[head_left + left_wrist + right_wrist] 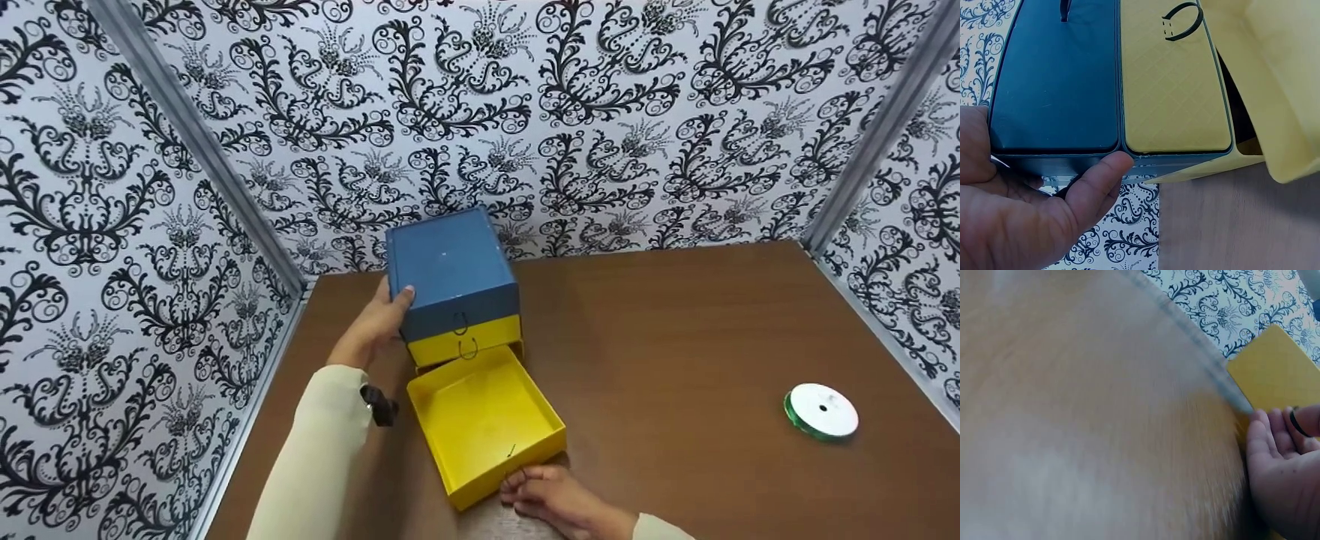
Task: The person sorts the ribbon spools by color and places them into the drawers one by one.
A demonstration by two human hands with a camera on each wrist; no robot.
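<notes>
A stacked drawer box stands against the back wall, its blue drawer [465,309] above a yellow drawer [465,339]. My left hand [382,319] rests against the box's left side, thumb over the blue top edge. In the left wrist view, that hand's fingers [1098,188] lie on the side panel, by the seam between the two drawers. A lower yellow drawer [480,412] is pulled far out toward me and sits skewed. At its front, my right hand [559,495] pinches the black pull loop [1299,423] between thumb and curled fingers.
A ribbon spool [823,410] with a white face and green ribbon lies on the right of the brown table [660,337]. Patterned walls [480,112] stand behind and on both sides. Thin black loops [468,349] hang on the upper drawers' fronts.
</notes>
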